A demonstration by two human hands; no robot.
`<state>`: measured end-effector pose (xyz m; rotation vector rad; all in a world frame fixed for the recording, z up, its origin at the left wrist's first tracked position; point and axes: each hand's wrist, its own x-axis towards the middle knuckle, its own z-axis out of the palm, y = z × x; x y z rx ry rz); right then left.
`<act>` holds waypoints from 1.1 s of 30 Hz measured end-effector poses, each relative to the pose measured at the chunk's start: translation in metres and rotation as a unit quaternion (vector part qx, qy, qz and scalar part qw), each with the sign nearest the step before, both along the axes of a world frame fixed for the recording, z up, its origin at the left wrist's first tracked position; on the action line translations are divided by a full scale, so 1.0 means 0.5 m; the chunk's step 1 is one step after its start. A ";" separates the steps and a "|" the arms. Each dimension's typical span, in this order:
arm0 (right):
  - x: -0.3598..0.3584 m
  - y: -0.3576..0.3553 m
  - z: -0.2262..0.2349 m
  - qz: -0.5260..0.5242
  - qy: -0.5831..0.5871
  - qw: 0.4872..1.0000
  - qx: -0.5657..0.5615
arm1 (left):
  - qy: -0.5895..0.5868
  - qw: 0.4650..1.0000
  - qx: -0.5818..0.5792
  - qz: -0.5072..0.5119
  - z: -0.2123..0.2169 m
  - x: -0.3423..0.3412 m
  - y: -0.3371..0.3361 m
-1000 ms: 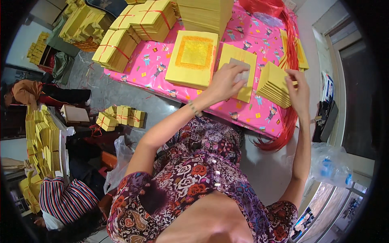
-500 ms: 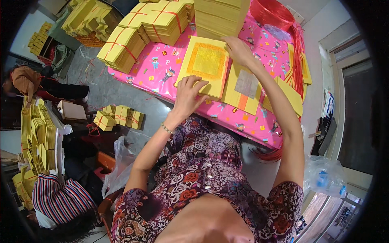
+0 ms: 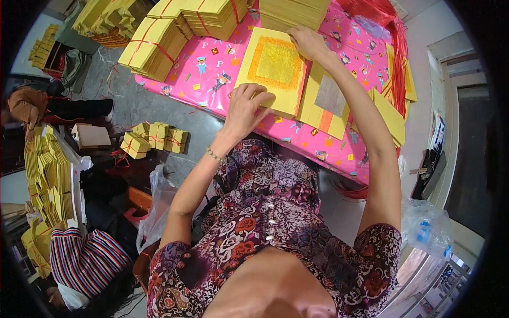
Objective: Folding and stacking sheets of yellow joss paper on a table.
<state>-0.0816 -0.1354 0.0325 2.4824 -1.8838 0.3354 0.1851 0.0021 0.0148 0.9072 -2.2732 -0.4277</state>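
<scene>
A squared stack of yellow paper sheets (image 3: pixel 272 103) lies on the pink table, its top sheet bearing a gold square (image 3: pixel 275 60) framed in orange. My left hand (image 3: pixel 245 108) grips the near left corner, fingers bent over the top and thumb along the near edge. At the far right corner, my right hand (image 3: pixel 307 42) has its curled fingers pressed on the stack; their tips are partly hidden. Just right of the stack, partly under my right forearm, lie yellow sheets (image 3: pixel 313 117) with a silvery square and an orange strip.
A tall yellow paper pile (image 3: pixel 291 15) stands behind. Bundles tied with red string (image 3: pixel 154 45) sit far left on the table; red strands (image 3: pixel 398 69) hang at right. More bundles (image 3: pixel 159 137) are on the floor. Two people (image 3: pixel 87 259) are at left, beside piled yellow paper.
The whole view has shifted a little, so the table sits higher in the picture. Both hands stay at the same corners of the stack, with little visible movement.
</scene>
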 end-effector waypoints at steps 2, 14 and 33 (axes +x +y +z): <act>-0.003 0.001 -0.004 0.002 0.000 1.000 -0.006 | 0.005 1.000 0.008 -0.008 -0.001 -0.001 -0.002; 0.019 0.220 0.079 0.066 -0.133 0.988 0.042 | -0.006 1.000 0.001 -0.017 0.007 0.004 -0.013; 0.021 0.398 0.027 0.124 -0.190 0.974 0.001 | -0.004 1.000 0.023 -0.015 0.010 0.004 -0.029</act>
